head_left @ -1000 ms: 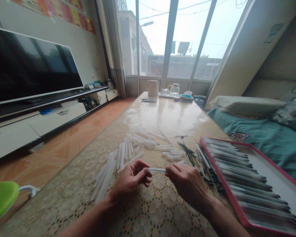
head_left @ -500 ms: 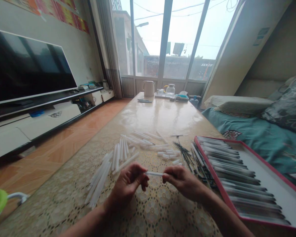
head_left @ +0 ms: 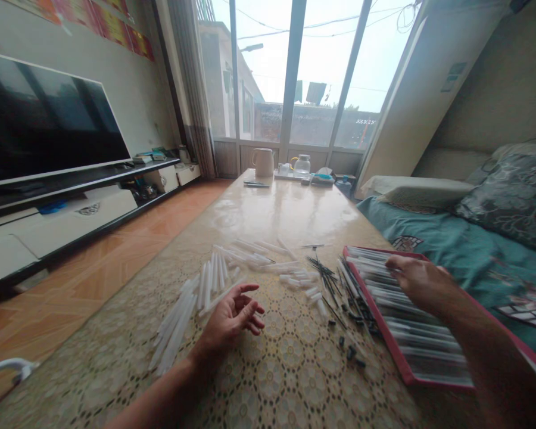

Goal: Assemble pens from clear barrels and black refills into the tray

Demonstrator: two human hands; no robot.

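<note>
My left hand hovers over the patterned tabletop, empty, its fingers loosely spread. Just left of it lie a pile of white pen barrels and a smaller row of them. My right hand is over a red-rimmed box, its fingers bent together at the row of pens inside. Anything in those fingertips is too blurred to make out. Dark thin refills, short white pieces and small black caps lie between the hands.
At the table's far end stand a beige kettle, a glass jug and a tissue pack. A bed borders the right side; a TV cabinet runs along the left, across the floor.
My hands have parted from the slim white pen they held between them. The right one has moved right, over the box; the left has opened. Black caps hidden before now show.
</note>
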